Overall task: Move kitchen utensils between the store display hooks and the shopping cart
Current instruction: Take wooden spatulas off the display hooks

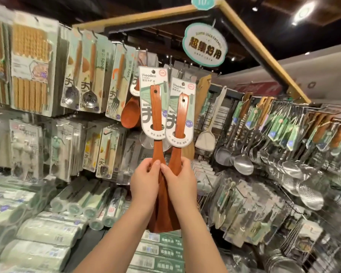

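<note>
I hold two wooden turners upright in front of the display, handles up. My left hand [145, 181] grips the left wooden turner [156, 119] near its blade. My right hand [180, 182] grips the right wooden turner [180, 123] the same way. Each turner carries a white and green card label marked "Wooden Turner". The two blades overlap below my hands. The tops of the labels sit near the display hooks [170, 62]; I cannot tell whether either label hangs on a hook. No shopping cart is in view.
Packaged spoons and forks [91, 79] hang on the left wall. A wooden ladle [129, 113] hangs just left of the turners. Steel ladles and skimmers [283, 154] hang on rails at right. Rolled bags [47, 229] lie on the shelf below. A round sign [205, 46] hangs overhead.
</note>
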`<action>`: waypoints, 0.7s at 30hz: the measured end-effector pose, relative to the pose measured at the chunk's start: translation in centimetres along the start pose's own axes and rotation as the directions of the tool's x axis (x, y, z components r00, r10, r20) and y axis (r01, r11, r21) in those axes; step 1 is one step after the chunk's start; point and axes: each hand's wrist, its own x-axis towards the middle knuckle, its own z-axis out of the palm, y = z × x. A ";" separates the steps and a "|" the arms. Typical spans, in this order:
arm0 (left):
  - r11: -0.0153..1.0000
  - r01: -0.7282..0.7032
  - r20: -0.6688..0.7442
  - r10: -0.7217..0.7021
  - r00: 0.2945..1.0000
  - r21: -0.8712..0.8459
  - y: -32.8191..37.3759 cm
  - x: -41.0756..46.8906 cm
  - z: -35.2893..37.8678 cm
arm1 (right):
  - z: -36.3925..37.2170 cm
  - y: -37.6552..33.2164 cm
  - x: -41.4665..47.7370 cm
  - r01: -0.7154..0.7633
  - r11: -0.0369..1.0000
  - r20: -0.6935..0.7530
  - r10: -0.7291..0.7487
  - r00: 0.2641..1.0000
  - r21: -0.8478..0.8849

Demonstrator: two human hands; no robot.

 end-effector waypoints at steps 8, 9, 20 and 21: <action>0.998 -0.041 -0.087 0.045 0.995 0.045 1.2 2.5 1.1 | -0.8 -0.6 3.5 0.048 0.999 0.015 -0.048 0.999 0.008; 0.997 -0.047 -0.103 0.053 0.993 0.060 1.3 3.0 0.8 | -0.8 -0.6 3.9 0.057 0.998 0.011 -0.057 0.998 0.012; 0.981 -0.135 -0.176 0.158 0.972 0.139 3.7 5.9 -0.9 | -1.4 -0.8 9.7 0.032 0.995 -0.159 -0.046 0.986 -0.092; 0.980 -0.137 -0.178 0.162 0.971 0.145 3.7 6.1 -0.9 | -1.4 -0.8 10.2 0.028 0.995 -0.165 -0.044 0.985 -0.097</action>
